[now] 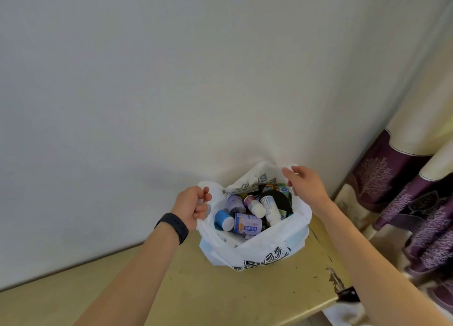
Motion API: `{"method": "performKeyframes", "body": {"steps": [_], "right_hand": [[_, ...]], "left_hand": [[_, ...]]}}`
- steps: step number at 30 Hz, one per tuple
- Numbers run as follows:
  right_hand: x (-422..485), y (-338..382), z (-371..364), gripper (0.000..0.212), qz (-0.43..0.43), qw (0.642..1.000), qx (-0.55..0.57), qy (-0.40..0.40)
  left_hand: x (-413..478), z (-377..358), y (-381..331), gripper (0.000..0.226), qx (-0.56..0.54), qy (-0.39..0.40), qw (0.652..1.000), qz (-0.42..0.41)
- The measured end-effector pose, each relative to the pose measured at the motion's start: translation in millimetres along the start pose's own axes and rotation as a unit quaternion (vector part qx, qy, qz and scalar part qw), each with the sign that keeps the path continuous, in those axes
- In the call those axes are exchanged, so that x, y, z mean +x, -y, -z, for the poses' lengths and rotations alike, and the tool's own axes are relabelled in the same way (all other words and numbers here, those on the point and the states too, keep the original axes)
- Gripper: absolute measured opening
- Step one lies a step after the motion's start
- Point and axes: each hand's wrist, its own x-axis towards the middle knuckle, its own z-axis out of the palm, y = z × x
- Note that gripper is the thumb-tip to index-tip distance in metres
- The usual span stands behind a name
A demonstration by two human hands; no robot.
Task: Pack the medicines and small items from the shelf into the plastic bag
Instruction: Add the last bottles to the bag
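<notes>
Head view — left hand (pixel 193 205), right hand (pixel 306 186) gripping plastic bag (pixel 257 252), bottles (pixel 247 224) inside

A plain off-white wall (pixel 171 80) fills the background. Right of it hangs a cream-and-purple tree-patterned fabric curtain (pixel 404 178).

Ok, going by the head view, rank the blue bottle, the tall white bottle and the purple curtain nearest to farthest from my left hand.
1. Blue bottle, left side of the plastic bag, beside the left hand.
2. Tall white bottle, right side of the bag.
3. Purple curtain, far right of the view.
</notes>
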Motion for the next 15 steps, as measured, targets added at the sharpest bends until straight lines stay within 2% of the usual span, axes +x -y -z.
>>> {"method": "performKeyframes", "body": {"steps": [5,8,10,13,15], "right_hand": [[1.3,34.0,-11.8,0.034,-0.045,0.996,0.060,0.057],[8.5,70.8,-3.4,0.027,-0.009,0.985,0.173,0.024],[2.1,77.4,19.8,0.029,0.011,0.958,0.287,-0.016],[-24.3,41.9,60.2,0.039,-0.012,0.888,0.455,-0.062],[-43.8,16.3,69.1,0.040,-0.042,0.891,0.449,-0.060]], "left_hand": [[-4.9,-13.1,-24.1,0.022,0.039,0.005,0.999,-0.022],[-17.6,-30.0,-50.2,0.023,0.029,0.010,0.998,-0.062],[-34.3,-22.9,-54.5,0.020,-0.019,0.025,0.995,-0.096],[-54.0,10.5,-39.1,0.006,-0.059,0.049,0.988,-0.135],[-62.7,27.3,-22.1,0.005,-0.050,0.044,0.991,-0.116]]}}
